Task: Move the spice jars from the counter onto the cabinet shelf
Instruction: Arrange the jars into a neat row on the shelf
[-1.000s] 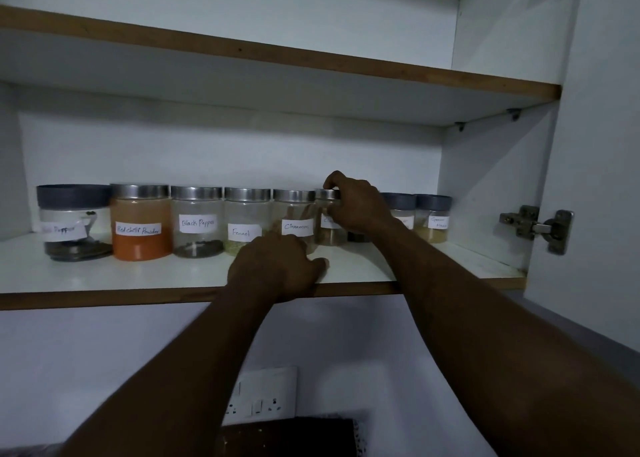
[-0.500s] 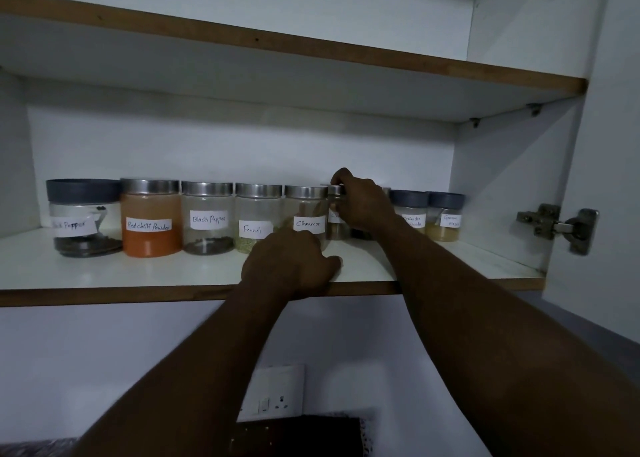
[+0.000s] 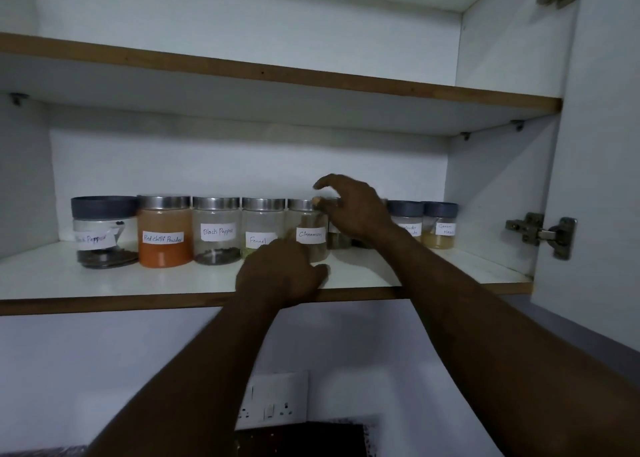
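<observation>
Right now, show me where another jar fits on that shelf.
Bare shelf runs along the front, between the jar row and the edge, left of the left hand. Another patch lies between the Garam jar and the cabinet's right wall. The row itself is packed, and the right hand crowds its middle.

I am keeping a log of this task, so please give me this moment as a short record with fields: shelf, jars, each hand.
place: open cabinet, lower shelf
jars: one upright row on the shelf, from pepper jar at left to garam jar at right
left hand: rests on the shelf's front edge, before the cinnamon jar; fingers hidden
right hand: at the lid of a half-hidden jar; grip unclear
below: wall socket
</observation>
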The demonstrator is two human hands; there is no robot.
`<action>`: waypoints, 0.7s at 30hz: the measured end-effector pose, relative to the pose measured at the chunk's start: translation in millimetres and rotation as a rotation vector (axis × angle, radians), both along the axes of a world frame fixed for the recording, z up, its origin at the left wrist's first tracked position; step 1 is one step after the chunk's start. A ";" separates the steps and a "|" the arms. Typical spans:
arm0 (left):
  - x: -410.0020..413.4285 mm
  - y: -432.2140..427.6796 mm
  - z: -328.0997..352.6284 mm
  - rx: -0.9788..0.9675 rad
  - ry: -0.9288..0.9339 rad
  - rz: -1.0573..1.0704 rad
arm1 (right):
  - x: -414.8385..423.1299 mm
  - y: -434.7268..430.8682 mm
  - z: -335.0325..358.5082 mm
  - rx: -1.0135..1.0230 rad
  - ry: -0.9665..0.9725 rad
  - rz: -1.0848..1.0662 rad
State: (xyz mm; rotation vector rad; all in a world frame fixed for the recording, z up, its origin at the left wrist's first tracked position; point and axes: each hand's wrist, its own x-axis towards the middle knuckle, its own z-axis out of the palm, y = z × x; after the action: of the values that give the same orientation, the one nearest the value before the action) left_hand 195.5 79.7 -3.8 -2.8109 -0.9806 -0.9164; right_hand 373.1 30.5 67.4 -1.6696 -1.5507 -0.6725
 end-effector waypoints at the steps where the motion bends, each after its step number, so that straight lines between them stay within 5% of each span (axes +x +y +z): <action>1: -8.4 5.0 0.4 -0.003 0.009 0.013 | -6.4 2.1 0.4 -0.070 -0.055 -0.014; 21: -53.7 36.2 0.3 0.003 0.001 0.107 | -6.7 78.1 -11.1 -0.174 -0.036 -0.205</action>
State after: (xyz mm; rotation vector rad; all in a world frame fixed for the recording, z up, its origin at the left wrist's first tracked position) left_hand 141.8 115.9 -3.5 -2.7258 -1.1157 -0.9028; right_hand 366.4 108.6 56.3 -1.9762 -1.5126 -0.6919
